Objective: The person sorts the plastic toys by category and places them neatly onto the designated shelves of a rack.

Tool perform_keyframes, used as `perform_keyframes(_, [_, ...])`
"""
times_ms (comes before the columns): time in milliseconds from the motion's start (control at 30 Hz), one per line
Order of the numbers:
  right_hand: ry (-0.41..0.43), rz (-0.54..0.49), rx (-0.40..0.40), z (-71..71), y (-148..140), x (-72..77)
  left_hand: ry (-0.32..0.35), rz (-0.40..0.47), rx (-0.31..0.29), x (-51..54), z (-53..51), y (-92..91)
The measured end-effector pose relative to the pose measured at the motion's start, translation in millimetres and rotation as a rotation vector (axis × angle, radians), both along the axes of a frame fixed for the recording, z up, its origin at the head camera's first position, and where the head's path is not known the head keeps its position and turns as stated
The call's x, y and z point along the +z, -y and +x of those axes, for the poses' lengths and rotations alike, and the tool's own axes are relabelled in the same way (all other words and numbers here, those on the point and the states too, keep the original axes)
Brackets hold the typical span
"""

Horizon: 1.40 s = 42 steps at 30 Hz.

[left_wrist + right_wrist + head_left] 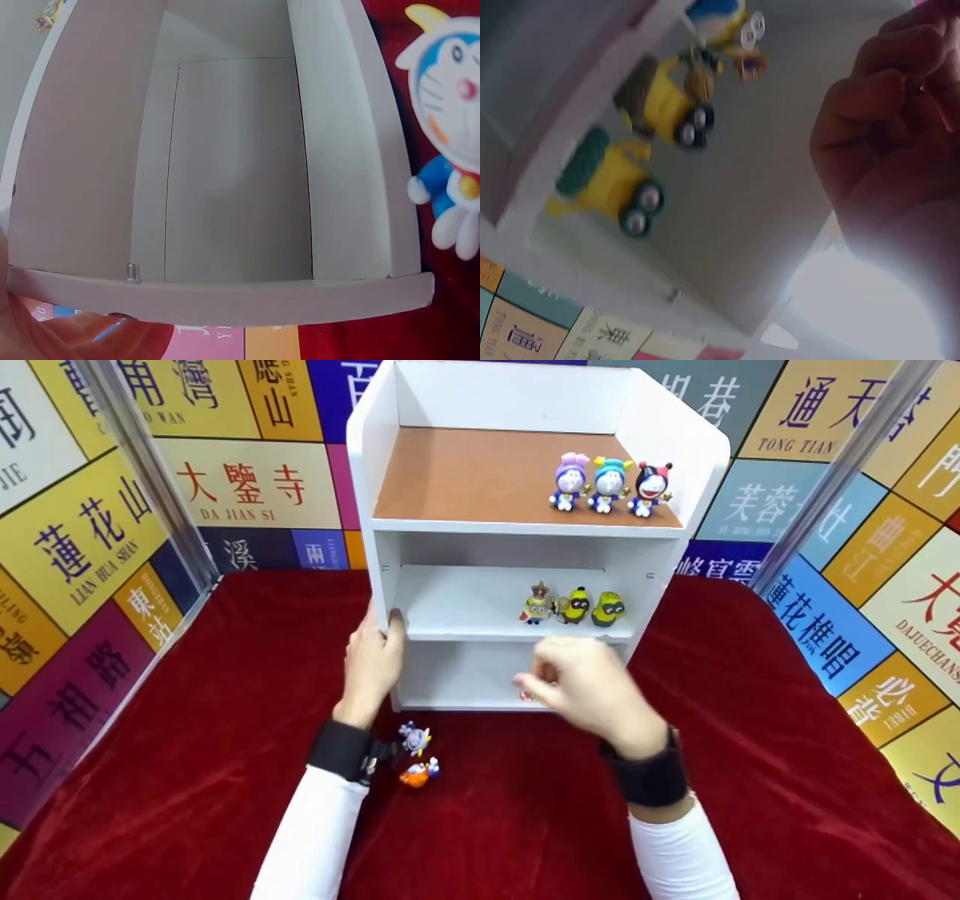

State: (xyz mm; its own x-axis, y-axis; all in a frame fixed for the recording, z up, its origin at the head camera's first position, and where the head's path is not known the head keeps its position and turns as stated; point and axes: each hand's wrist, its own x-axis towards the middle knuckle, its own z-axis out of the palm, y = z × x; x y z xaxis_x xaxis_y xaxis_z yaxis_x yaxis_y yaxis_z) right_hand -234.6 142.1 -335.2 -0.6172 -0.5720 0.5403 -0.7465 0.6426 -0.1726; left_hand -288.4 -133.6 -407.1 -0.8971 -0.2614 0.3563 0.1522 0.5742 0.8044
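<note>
My left hand grips the left side panel of a white toy shelf, thumb on the inner side and fingers outside. My right hand, fingers curled, hovers before the lower compartment; nothing shows between its fingers in the right wrist view. A small pinkish thing peeks out below its thumb, mostly hidden. Several minion figurines stand on the middle shelf at the right. Beside my left wrist, two small figurines lie on the cloth, one greyish-purple and one orange and white.
Three Doraemon figurines stand on the brown top shelf at the right. Dark red cloth covers the table. Panels with Chinese lettering and clear posts surround it. A blue-and-white Doraemon figurine is close in the left wrist view.
</note>
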Motion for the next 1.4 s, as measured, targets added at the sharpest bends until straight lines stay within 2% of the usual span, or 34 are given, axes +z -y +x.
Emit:
perform_keyframes(133, [0.046, 0.165, 0.065, 0.6, 18.4, -17.3, -0.001, 0.007, -0.001, 0.6, 0.8, 0.0])
perform_keyframes(333, [0.215, 0.412, 0.31, 4.5, 53.7, -51.9, 0.0, 0.009, -0.003, -0.3, 1.4, 0.0])
perform_keyframes(467, [0.196, 0.59, 0.4, 10.2, 73.9, -74.2, -0.006, 0.003, 0.005, -1.1, 2.2, -0.1])
perform_keyframes(600, [0.183, 0.703, 0.413, 14.7, 83.7, -89.3, -0.003, 0.007, -0.008, -1.1, 2.4, -0.4])
perform_keyframes(767, [0.207, 0.743, 0.405, 16.8, 86.8, -96.7, -0.003, 0.012, -0.007, -0.7, 3.1, -1.0])
perform_keyframes(1167, [0.239, 0.667, 0.369, 18.1, 83.4, -96.5, -0.007, 0.021, -0.009, -0.9, 3.0, -0.1])
perform_keyframes(1400, [0.257, 0.656, 0.361, 15.3, 76.2, -87.2, -0.003, 0.004, 0.002, -0.5, 2.3, -0.4])
